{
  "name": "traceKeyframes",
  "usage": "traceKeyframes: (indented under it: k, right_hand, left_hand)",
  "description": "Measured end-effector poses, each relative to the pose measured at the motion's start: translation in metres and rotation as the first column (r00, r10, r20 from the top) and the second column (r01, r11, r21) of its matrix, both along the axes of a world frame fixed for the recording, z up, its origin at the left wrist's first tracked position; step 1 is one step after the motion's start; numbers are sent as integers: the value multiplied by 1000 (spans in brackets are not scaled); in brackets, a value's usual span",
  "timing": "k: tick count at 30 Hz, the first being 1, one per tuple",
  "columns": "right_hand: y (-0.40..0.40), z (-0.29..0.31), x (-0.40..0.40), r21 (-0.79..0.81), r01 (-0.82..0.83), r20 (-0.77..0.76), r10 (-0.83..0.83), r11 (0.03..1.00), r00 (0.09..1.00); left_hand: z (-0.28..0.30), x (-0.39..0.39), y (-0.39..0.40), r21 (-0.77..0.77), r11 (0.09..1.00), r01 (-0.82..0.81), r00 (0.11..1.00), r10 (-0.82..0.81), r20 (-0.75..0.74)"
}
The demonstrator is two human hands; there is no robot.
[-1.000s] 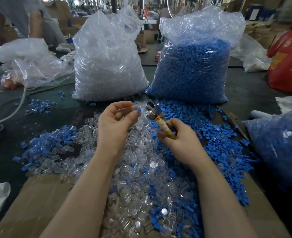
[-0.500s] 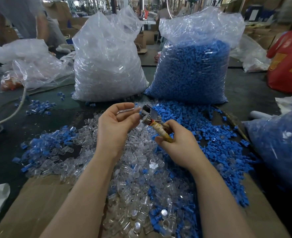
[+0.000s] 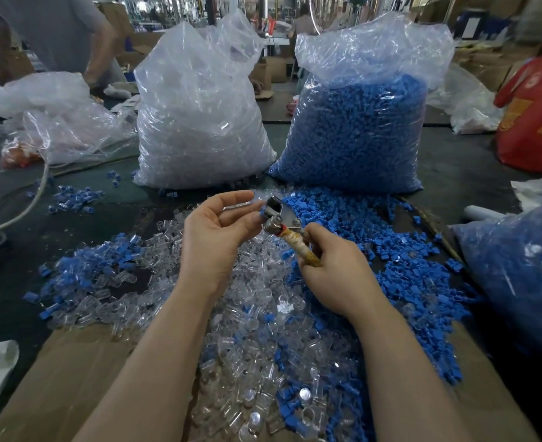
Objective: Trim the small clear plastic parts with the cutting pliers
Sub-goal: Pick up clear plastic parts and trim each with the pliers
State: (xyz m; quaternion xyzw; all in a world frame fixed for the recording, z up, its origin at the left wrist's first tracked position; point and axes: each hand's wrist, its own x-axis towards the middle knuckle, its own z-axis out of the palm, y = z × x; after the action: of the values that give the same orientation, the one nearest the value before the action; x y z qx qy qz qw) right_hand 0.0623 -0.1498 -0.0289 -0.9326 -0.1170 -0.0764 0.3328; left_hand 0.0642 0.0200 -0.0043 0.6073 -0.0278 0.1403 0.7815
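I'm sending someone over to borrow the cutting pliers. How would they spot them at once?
Find the two big plastic sacks, one of clear parts, one of blue. Just in front, above the loose pile, the right hand grips the cutting pliers: the only metal thing there, with a yellowish wrapped handle.

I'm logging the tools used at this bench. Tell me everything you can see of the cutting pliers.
The metal cutting pliers with a tan wrapped handle have a shiny silver head, a round pivot and a worn, yellowish binding with a red band near the head. They are tilted, head up and to the left, above the loose pile of small clear plastic parts. The right hand grips the handle; the head meets the left hand at its fingers. Whether the blades are open is unclear.
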Motion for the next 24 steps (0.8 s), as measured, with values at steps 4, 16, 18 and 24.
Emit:
traceKeyframes:
  k: [4,16,18,24]
  right_hand:
    - [-1,-1,0,-16,11,-5,-11,1000,1000]
    - [2,-2,2,-90,53,17,-52,995,999]
    - [1,-3,4,-82,89,32,-87,993,996]
    - [-8,-6,8,-66,249,44,-247,966,968]
  left_hand:
    - [-3,1,1,13,1000,6,1000,-6,-7]
    - [-10,6,9,-47,997,54,992,-59,-109]
    - [-11,10,19,-191,982,8,981,-45,-189]
    - [-10,9,80,-758,610,-232,961,24,-275]
